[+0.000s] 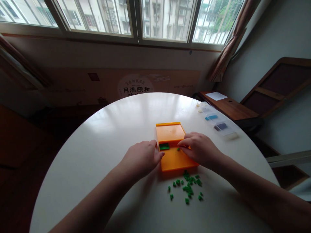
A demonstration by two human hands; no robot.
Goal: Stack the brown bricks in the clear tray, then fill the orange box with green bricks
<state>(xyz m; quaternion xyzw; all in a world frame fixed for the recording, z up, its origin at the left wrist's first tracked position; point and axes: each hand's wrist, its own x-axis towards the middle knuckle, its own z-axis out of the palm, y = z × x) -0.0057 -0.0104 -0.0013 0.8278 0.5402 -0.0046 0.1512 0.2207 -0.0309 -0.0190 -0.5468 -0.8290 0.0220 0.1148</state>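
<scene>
An orange plastic tray (178, 160) with a raised back section (170, 132) lies on the white round table. Inside it, at the left, small green bricks form a compact block (164, 146). My left hand (145, 157) rests at the tray's left edge, thumb and fingers apart around the rim. My right hand (198, 147) reaches over the tray's right side. Its thumb and index finger pinch at a small green brick (178, 149) near the tray's middle. Several loose green bricks (189, 187) are scattered on the table in front of the tray.
Clear packets (220, 124) with blue and dark pieces lie at the table's right edge. Beyond them stands a wooden desk (233, 106) with a white paper (216, 96). A printed box panel (102, 85) leans below the window. The white table (97, 161) has a curved edge.
</scene>
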